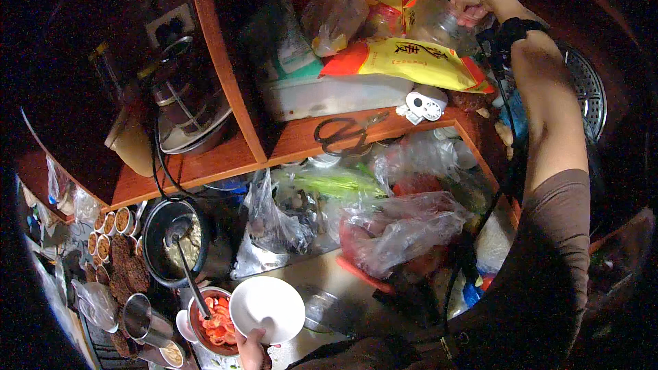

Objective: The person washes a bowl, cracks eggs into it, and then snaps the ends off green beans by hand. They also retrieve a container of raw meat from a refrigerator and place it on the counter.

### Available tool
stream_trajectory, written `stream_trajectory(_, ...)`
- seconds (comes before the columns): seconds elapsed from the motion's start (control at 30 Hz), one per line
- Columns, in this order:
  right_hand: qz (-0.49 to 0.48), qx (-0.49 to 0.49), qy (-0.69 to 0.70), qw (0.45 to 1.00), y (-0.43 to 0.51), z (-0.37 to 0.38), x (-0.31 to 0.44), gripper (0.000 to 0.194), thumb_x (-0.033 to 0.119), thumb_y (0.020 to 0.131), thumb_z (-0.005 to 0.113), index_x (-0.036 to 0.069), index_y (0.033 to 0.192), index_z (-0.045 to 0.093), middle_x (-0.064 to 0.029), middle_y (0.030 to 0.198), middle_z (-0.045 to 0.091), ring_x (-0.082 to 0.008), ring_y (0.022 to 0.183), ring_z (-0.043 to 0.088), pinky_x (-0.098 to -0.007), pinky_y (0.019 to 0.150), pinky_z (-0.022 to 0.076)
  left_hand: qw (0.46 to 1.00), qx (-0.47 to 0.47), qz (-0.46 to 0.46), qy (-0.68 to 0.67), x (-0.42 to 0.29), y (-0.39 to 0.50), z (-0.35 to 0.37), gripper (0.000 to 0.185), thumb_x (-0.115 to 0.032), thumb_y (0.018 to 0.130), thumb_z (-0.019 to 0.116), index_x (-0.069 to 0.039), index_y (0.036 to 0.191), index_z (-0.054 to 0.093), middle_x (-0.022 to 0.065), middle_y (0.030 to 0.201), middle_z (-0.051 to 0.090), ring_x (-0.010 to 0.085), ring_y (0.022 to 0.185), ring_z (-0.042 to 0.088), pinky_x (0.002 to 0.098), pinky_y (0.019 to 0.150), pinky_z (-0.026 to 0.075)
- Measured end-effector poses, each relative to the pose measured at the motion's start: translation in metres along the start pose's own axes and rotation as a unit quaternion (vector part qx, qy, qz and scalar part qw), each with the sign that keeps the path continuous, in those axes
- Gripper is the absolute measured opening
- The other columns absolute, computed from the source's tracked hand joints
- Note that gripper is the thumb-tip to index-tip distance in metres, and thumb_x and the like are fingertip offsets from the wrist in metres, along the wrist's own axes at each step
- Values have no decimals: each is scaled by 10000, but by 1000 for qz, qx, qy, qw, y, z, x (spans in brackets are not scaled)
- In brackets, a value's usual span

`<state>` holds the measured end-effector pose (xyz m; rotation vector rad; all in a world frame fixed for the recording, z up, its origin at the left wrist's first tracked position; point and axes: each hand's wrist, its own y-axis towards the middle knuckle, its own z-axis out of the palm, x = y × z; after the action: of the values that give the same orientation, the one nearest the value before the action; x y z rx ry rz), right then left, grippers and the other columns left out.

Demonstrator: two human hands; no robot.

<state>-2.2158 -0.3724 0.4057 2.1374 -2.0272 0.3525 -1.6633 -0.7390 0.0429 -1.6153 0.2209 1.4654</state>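
Note:
My left hand [253, 352] grips a white bowl [268, 308] by its rim, thumb inside; the bowl looks empty. Right beside it stands a pot of cut red food, perhaps tomatoes [218, 326]. A ladle [191, 277] slants from a dark round pot [175, 241] with pale food over to that red food. Far off on the upper shelf, my right hand [470, 7] has its fingers curled on clear plastic packaging [450, 28]. Below that packaging lies a yellow and red printed bag [411, 64].
Black scissors [342, 133] and a white plastic device [424, 105] rest on the wooden shelf edge [293, 139]. Plastic bags [401, 226], one over green stalks [334, 182], fill the lower compartment. Several cups of brown food [123, 221] and a clear tumbler [146, 318] stand at left.

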Motion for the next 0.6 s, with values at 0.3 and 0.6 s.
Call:
stream_trajectory(0.3, -61, 92, -86, 990, 27, 27, -74, 243, 131, 774, 661, 16, 986, 631, -113, 773, 683, -185, 581, 663, -310, 448, 512, 999, 15, -43, 3, 11, 13, 4, 554, 14, 833, 496, 11, 1373, 371, 181, 1233, 544, 299, 1076, 584, 379, 837, 526)
stream_trajectory(0.6, -68, 82, -97, 990, 34, 37, -66, 261, 144, 785, 652, 11, 1008, 618, -116, 794, 679, -179, 585, 658, -303, 450, 512, 999, 37, -31, -19, 18, 19, 7, 526, 11, 825, 504, 16, 1342, 409, 176, 1180, 581, 277, 1008, 618, 328, 772, 534)
